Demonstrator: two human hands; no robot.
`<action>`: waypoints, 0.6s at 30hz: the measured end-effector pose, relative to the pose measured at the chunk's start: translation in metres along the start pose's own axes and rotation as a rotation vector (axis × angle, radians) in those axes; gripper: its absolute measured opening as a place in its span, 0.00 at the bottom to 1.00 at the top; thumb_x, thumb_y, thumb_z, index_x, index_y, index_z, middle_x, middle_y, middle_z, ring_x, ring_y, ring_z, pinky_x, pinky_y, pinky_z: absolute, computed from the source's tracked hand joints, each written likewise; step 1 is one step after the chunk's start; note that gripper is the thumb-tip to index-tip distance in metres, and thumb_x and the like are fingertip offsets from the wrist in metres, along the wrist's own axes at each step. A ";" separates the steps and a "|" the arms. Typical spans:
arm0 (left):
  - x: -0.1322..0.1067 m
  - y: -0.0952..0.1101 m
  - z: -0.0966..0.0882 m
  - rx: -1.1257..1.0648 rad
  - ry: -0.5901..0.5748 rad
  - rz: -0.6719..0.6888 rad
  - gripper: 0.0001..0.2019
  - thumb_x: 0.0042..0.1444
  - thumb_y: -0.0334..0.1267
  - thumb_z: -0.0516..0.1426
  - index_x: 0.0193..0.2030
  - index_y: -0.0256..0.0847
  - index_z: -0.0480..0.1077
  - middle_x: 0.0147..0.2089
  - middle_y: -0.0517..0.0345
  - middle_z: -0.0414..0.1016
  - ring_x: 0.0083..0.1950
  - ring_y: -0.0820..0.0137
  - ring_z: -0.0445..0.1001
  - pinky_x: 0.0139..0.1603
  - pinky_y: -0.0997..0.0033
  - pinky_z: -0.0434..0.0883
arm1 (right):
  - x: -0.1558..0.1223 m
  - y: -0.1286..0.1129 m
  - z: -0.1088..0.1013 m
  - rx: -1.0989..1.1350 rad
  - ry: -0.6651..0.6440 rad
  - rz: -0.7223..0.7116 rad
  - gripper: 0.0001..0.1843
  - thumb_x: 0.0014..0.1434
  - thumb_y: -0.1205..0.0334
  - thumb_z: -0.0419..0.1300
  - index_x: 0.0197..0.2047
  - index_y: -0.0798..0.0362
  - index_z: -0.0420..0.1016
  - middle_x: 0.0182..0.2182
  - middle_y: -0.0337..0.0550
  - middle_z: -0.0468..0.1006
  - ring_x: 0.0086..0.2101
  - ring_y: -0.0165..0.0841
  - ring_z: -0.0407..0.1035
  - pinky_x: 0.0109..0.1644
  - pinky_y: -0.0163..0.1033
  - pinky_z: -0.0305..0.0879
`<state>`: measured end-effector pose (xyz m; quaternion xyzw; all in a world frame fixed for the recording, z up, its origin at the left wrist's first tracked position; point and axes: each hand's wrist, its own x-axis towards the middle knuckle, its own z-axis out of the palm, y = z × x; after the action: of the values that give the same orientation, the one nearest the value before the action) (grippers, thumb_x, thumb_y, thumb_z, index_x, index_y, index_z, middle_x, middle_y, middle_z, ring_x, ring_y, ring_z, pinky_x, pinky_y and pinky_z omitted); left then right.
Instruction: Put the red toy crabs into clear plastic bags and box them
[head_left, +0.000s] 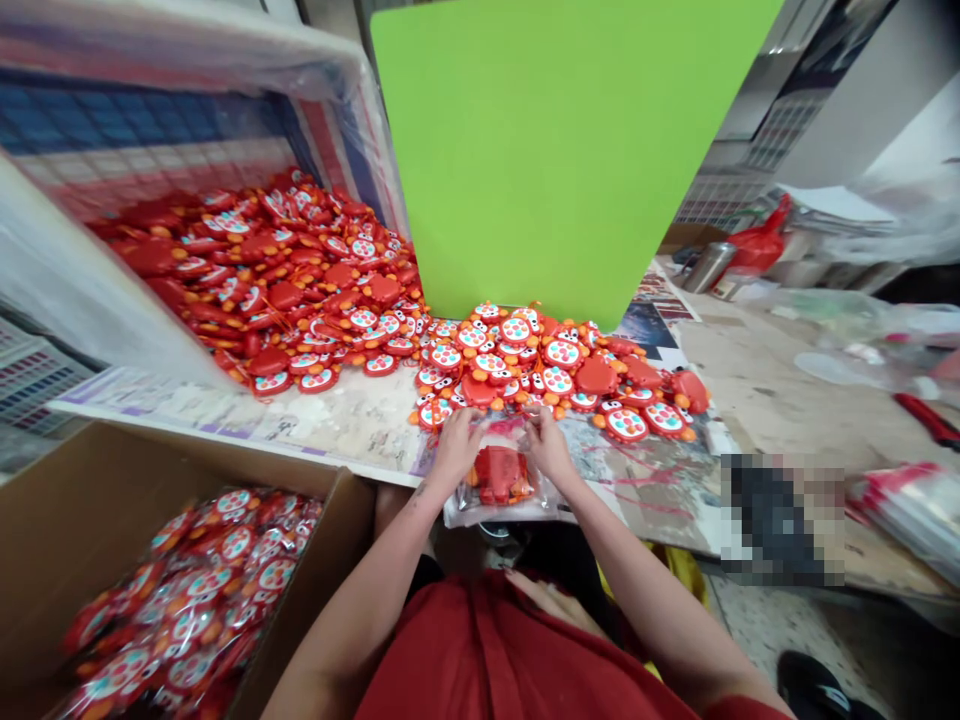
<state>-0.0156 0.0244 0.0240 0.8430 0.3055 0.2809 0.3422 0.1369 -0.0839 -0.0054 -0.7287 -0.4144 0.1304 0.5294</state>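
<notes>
My left hand and my right hand both grip the top edge of a clear plastic bag lying at the table's front edge. A red crab-shaped toy sits inside the bag. Right behind my hands lies a heap of loose red crab toys with dotted white faces. A bigger heap of the same toys spills out of a large plastic sack at the left.
A cardboard box at lower left holds several bagged toys. A flat green panel stands behind the heap. Clear bags, a metal can and clutter lie on the right of the worn table.
</notes>
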 end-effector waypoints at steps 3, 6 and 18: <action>-0.002 -0.012 -0.005 -0.089 0.008 -0.127 0.07 0.60 0.35 0.55 0.44 0.38 0.69 0.45 0.49 0.75 0.47 0.64 0.74 0.50 0.62 0.70 | 0.002 0.005 -0.002 0.027 -0.016 0.018 0.16 0.61 0.60 0.48 0.51 0.52 0.64 0.34 0.45 0.74 0.31 0.38 0.70 0.39 0.45 0.68; -0.007 -0.017 -0.009 -0.166 -0.050 -0.210 0.07 0.58 0.36 0.57 0.43 0.39 0.70 0.42 0.51 0.76 0.45 0.64 0.75 0.47 0.64 0.71 | 0.002 0.006 -0.003 0.047 -0.035 0.057 0.17 0.61 0.59 0.48 0.52 0.52 0.65 0.33 0.44 0.74 0.30 0.37 0.69 0.36 0.44 0.69; -0.116 0.003 -0.094 -0.207 -0.248 -0.426 0.15 0.55 0.45 0.58 0.45 0.40 0.72 0.40 0.54 0.76 0.39 0.66 0.73 0.38 0.69 0.71 | -0.066 -0.020 -0.102 -0.040 -0.027 -0.029 0.17 0.61 0.50 0.59 0.49 0.50 0.72 0.37 0.43 0.75 0.34 0.34 0.71 0.39 0.42 0.72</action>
<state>-0.1554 -0.0213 0.0526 0.7482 0.4016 0.1268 0.5127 0.1500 -0.1987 0.0371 -0.7311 -0.4347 0.1243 0.5111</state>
